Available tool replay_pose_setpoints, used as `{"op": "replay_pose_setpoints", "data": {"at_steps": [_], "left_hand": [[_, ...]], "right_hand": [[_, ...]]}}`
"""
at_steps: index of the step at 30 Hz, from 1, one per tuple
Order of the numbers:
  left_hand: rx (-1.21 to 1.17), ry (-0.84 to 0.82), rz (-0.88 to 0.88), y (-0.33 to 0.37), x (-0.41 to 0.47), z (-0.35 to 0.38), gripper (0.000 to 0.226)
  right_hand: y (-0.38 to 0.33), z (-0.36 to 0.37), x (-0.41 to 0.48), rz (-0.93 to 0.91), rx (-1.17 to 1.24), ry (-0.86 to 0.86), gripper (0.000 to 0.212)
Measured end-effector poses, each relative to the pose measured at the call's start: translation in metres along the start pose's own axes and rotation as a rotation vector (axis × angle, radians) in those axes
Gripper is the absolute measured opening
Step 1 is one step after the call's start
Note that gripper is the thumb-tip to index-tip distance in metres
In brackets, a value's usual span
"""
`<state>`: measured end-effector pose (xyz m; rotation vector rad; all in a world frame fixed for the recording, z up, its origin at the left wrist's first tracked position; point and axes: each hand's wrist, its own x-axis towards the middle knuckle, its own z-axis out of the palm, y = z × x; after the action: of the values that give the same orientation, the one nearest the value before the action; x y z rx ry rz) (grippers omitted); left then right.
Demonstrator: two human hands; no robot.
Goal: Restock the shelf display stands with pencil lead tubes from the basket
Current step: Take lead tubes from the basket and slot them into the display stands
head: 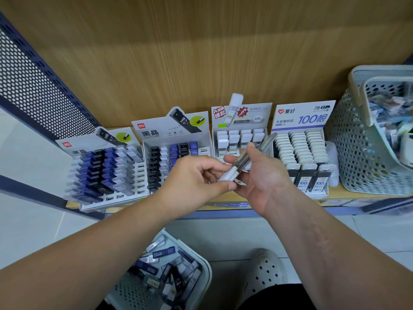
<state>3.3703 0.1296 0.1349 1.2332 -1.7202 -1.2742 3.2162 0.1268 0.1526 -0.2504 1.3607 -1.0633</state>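
Both hands met in front of the shelf (348,193), sorting a small bunch of pencil lead tubes (242,162). The right hand (261,175) was closed around the clear tubes, gripping them with their far ends pointing up and away toward the displays, probably as a supply to feed from. The left hand (196,177) pinched the white cap end (228,175) of one tube between thumb and fingers, seemingly pulling it free of the bunch or turning it for placement; exact tube count in the grip could not be told.

Four display stands sat side by side on the shelf. The white-cap stand (242,130) just behind the hands had open room in its front rows, so it likely was the target, since the held tubes matched its white caps. The stand to its right (300,151) looked almost full. The two dark-tube stands (105,168) and (176,153) on the left held black, blue and grey tubes, with some empty slots.

The basket (178,271) stood on the floor below, between the arms, holding loose mixed tubes within easy reach for the next grab. A second basket (357,135) with other stock sat on the shelf's right end. A perforated shoe (264,269) showed beside the floor basket
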Motion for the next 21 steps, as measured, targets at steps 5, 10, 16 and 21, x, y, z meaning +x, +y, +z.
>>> {"op": "replay_pose_setpoints", "data": {"at_steps": [5, 10, 16, 21], "left_hand": [[-0.059, 0.017, -0.005, 0.009, 0.003, 0.006, 0.019], [-0.144, 0.096, -0.052, 0.011, 0.015, 0.004, 0.011], [0.234, 0.161, -0.085, -0.003, 0.058, -0.008, 0.015], [0.64, 0.065, 0.063, -0.006, 0.089, -0.006, 0.005]], "right_hand": [[-0.004, -0.011, -0.004, 0.008, 0.019, 0.038, 0.029], [-0.009, -0.02, -0.004, 0.031, 0.056, 0.091, 0.026], [-0.014, -0.038, -0.003, 0.05, 0.068, 0.109, 0.024], [-0.018, -0.055, -0.003, 0.046, 0.044, 0.125, 0.023]]}}
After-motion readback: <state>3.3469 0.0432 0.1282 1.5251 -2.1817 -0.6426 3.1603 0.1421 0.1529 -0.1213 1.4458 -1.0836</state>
